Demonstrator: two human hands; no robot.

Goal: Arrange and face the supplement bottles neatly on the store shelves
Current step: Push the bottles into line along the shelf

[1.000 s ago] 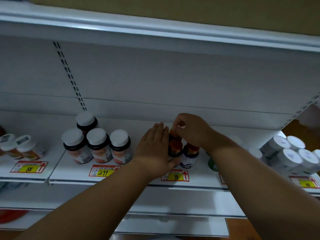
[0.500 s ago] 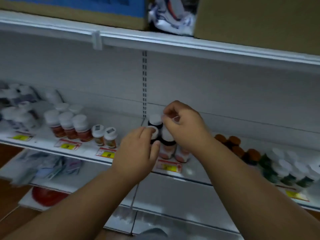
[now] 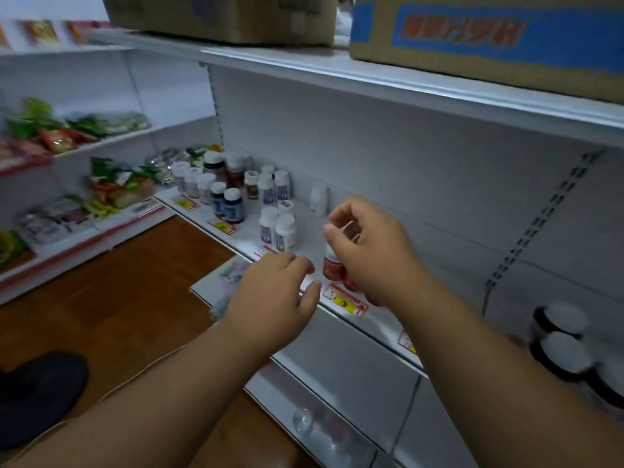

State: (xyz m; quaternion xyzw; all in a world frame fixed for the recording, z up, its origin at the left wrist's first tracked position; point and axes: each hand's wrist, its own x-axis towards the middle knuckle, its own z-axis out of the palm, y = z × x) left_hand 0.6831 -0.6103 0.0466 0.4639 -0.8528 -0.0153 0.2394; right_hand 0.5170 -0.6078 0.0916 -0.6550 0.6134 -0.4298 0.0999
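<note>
We reach over a white shelf (image 3: 314,241) above wood flooring (image 3: 135,292); our left hand (image 3: 273,298) hangs loosely curled, our right hand (image 3: 368,251) pinches a red-labelled bottle (image 3: 331,266).

I count two cardboard boxes (image 3: 486,38) on the top shelf (image 3: 439,92). Below, three white bottles with purple labels (image 3: 285,233) stand beside my two hands (image 3: 270,295), two blue-labelled bottles (image 3: 233,206) further left, and two red-labelled bottles (image 3: 332,266) partly hidden behind my right.
</note>
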